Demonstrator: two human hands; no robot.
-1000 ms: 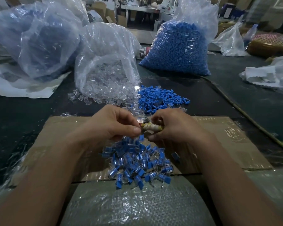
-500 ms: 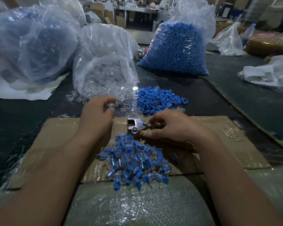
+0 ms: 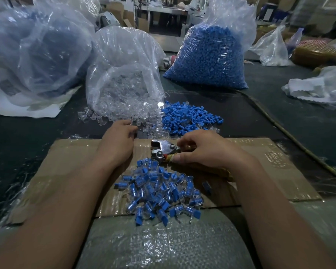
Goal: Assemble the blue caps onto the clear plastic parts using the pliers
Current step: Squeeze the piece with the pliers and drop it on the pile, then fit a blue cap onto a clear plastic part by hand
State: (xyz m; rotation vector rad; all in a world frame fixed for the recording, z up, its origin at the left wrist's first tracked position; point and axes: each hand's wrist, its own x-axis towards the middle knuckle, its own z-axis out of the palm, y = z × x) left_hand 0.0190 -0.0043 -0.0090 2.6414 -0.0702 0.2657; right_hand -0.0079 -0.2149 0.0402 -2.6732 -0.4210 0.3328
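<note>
Over the brown cardboard sheet [image 3: 270, 171], right grip [image 3: 208, 150] grasps one silver pliers [image 3: 163, 150]; left grip [image 3: 116, 140] touches clear plastic parts [image 3: 102, 120] beyond, hold unclear.

Factory workshop: a bulk sack of blue caps [image 3: 208, 55] and a sack of clear parts [image 3: 124, 88] beyond the right grip [image 3: 202, 150], cartons [image 3: 115, 10] behind.

Dim light falls on a dark work surface [image 3: 291, 113], with a pale table [image 3: 159, 9] and cardboard boxes [image 3: 115, 11] crowded, blurred, at the far back.
</note>
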